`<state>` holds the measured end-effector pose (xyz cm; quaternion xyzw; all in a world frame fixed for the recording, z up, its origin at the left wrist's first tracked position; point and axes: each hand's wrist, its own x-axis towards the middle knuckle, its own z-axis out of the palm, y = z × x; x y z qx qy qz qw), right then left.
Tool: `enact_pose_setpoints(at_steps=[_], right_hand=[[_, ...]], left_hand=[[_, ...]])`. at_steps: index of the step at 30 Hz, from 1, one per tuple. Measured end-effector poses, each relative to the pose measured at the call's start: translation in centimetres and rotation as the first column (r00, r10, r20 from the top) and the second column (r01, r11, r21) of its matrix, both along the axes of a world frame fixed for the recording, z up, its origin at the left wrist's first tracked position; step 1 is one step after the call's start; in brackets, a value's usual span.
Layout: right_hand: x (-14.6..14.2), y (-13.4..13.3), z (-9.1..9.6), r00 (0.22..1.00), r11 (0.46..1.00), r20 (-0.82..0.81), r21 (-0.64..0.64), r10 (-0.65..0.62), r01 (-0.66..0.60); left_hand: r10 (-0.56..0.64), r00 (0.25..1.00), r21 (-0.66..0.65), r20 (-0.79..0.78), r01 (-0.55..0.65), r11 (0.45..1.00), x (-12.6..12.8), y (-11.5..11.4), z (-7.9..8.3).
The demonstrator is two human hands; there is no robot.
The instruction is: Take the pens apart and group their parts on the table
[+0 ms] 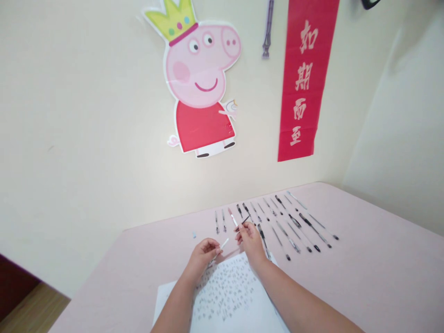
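My left hand (205, 253) is closed in a pinch on a slim white pen part (225, 242), its tip pointing up and to the right. To the right, my right hand (248, 235) has its fingers closed on a thin dark pen part (246, 219). A pink-and-white pen (232, 216) stretches away from the fingertips of that hand; whether they grip it or only touch it I cannot tell. Beneath both hands lies a sheet of paper (229, 291) covered in handwriting. A black-gripped pen (262, 235) lies just right of my right hand.
Several pens and refills, among them a black pen (314, 229), lie in two rows on the pink table (364, 259). Two clear-capped pens (224, 221) and a small light-blue piece (194, 235) lie farther left. The wall (104, 138) rises behind the table.
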<state>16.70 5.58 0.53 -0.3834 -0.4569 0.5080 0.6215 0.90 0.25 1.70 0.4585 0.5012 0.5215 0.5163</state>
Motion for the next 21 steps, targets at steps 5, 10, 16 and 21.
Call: enact_pose_setpoints(at_steps=[5,10,16,21], right_hand=[[-0.8,-0.6,-0.3,0.993,0.994,0.044,0.007,0.111,-0.112],[-1.4,-0.8,-1.1,0.977,0.981,0.093,0.007,0.190,-0.191],[-1.6,-0.9,-1.0,0.951,0.958,0.120,-0.029,0.286,-0.285],[-1.9,-1.5,-0.9,0.914,0.920,0.105,-0.054,0.391,-0.388]], left_hand=[[-0.024,0.999,-0.007,0.032,0.024,1.000,-0.1,0.1,-0.2],[-0.006,0.999,-0.013,0.049,0.007,1.000,-0.3,0.2,-0.4],[0.010,0.998,-0.002,0.055,-0.010,1.000,-0.4,0.2,-0.3],[0.000,0.995,0.009,0.103,-0.001,1.000,-0.1,0.0,0.1]])
